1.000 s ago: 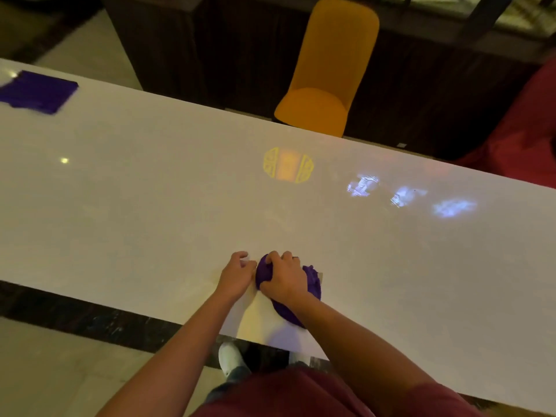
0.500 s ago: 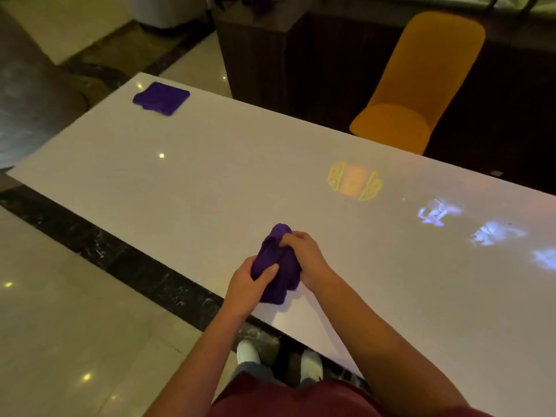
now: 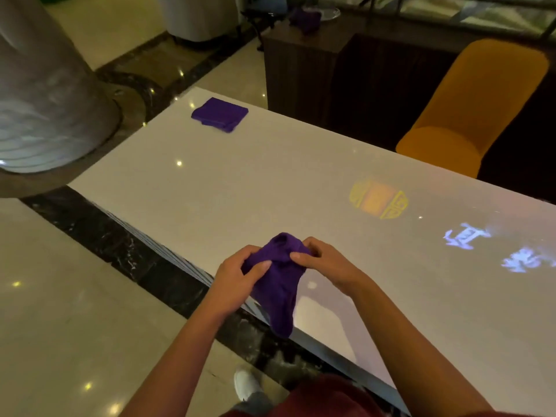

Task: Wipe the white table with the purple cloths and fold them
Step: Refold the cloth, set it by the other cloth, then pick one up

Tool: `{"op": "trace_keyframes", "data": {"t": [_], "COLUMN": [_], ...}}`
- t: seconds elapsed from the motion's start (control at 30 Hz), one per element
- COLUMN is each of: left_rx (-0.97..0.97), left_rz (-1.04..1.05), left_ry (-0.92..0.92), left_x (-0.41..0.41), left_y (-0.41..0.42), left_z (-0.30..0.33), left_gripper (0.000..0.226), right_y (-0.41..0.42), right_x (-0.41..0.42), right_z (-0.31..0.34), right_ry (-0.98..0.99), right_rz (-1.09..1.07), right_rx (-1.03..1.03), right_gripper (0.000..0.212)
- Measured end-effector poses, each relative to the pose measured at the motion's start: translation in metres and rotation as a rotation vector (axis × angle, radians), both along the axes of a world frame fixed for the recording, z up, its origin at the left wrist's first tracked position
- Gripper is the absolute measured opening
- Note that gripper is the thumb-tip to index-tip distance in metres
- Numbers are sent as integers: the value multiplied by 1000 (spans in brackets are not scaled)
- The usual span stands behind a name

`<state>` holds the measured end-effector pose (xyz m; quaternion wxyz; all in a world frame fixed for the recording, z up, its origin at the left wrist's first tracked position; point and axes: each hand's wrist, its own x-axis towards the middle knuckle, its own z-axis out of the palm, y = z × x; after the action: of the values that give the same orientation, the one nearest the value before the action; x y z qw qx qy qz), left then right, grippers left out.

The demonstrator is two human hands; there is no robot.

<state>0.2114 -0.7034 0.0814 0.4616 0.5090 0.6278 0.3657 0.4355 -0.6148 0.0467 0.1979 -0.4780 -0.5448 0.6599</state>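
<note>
Purple cloths on or over the table: two are counted, one bunched cloth [image 3: 281,284] and one folded cloth [image 3: 219,114].
Purple items on the far sideboard: one [image 3: 305,18] is seen, too dim to be identified.
White tables: one [image 3: 270,182].
Hands: two, the left hand [image 3: 237,281] and the right hand [image 3: 326,263].
Orange chairs: one [image 3: 475,106].
White shoes: one [image 3: 245,383].
Pillars: one [image 3: 45,85].

white table [image 3: 270,182], folded purple cloth [image 3: 219,114] lying on it
</note>
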Motion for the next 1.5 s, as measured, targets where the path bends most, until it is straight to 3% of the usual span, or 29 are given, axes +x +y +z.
{"op": "trace_keyframes", "data": {"t": [0.1,0.27,0.43,0.57,0.73,0.93,1.3,1.5], "left_rx": [-35,-19,-48,-124,-128,-129,-111,-33], "left_rz": [-116,-248,-257,-263,-233,-320,-743,-763], "left_ry": [2,35,108,208,219,206,433,479], "left_x": [-47,-105,-154,-189,-226,-255,-256,-236], "left_y": [19,70,131,170,233,338,537,607], "left_z": [16,33,25,18,9,-17,-85,-112], "left_gripper": [15,15,16,13,16,18,30,28], "right_y": [6,33,86,124,164,206,339,410], "right_x": [-38,-97,-143,-175,-197,-226,-280,-264], "right_z": [12,16,-8,-25,-20,-33,-83,-105], "right_ry": [-42,191,208,192,153,176,-372,-774], "right_rz": [72,47,47,-44,-117,-370,-752,-687], "right_rx": [44,35,20,-19,-12,-76,-10,102], "right_gripper": [59,59,57,34,22,26,20,26]}}
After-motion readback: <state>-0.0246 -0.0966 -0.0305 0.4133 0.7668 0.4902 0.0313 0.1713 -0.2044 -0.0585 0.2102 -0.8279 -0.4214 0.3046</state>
